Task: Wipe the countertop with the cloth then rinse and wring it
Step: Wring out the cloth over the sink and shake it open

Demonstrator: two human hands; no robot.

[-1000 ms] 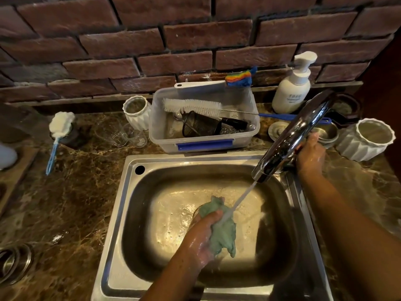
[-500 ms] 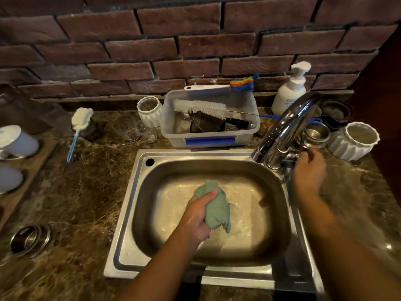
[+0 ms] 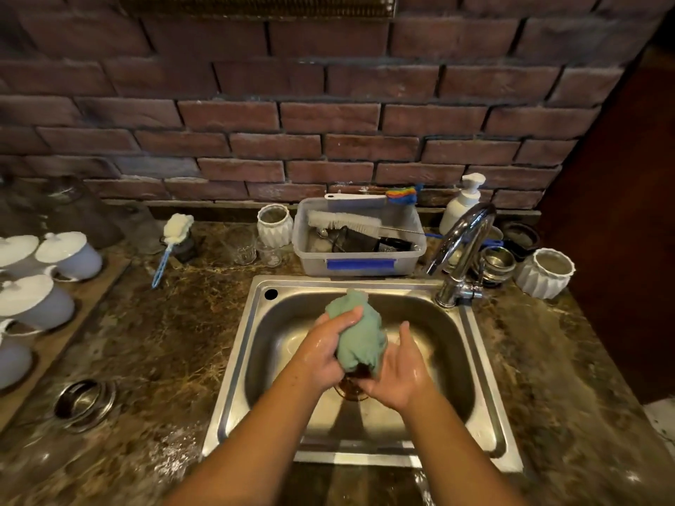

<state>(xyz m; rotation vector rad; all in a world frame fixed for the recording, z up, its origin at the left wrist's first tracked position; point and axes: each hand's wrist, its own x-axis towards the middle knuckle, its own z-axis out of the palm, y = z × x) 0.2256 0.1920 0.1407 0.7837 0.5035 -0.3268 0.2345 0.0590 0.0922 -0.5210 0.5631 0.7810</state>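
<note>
Above the basin of the steel sink (image 3: 233, 378), the green cloth (image 3: 359, 337) is held bunched into a lump, clear of the sink floor and just above the drain (image 3: 350, 394). Left hand (image 3: 325, 350): grip clenched on the cloth, fingers wrapped over its upper left side, skin wet. Right hand (image 3: 396, 374): grip released, palm turned towards the cloth, thumb upright, fingers laid fairly straight against the cloth's lower edge. Both forearms enter from the near edge and converge over the basin. Chrome faucet (image 3: 464, 250): mounted at the sink's rear right corner, spout arched towards the left. Brown marbled tabletop (image 3: 153, 359): surrounds the sink, with wet patches near its front left corner. Behind the sink, a clear plastic tub (image 3: 359, 266) with a blue latch stands against the brick wall; a white bottle brush (image 3: 343, 220) lies across its rim. A white pump dispenser (image 3: 462, 204) stands right of the tub. One white ribbed pot (image 3: 274, 224) stands left of the tub, and a second ribbed pot (image 3: 546, 273) stands right of the faucet. On the left, lidded white cups (image 3: 69, 253) sit on a wooden tray (image 3: 91, 286), with stacked metal rings (image 3: 86, 399) near its front end
</note>
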